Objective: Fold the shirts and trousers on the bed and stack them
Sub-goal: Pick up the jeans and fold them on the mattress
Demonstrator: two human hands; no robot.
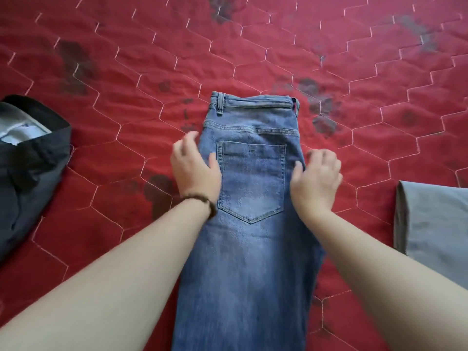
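The jeans (250,198) are lying lengthwise mid-bed (354,72), waistband far, folded leg on leg. The left hand (195,171) and right hand (316,181) are resting on their edges, grip loose, holding nothing. A dark shirt (27,168) is lying left, grey cloth (435,224) right.

Blue jeans (250,224) lie folded lengthwise on a red quilted bedspread (253,46), back pocket up, waistband at the far end. The left hand (195,168) and right hand (317,181) rest on their two side edges beside the pocket. A dark shirt (30,173) lies at left, a grey garment (435,224) at right.
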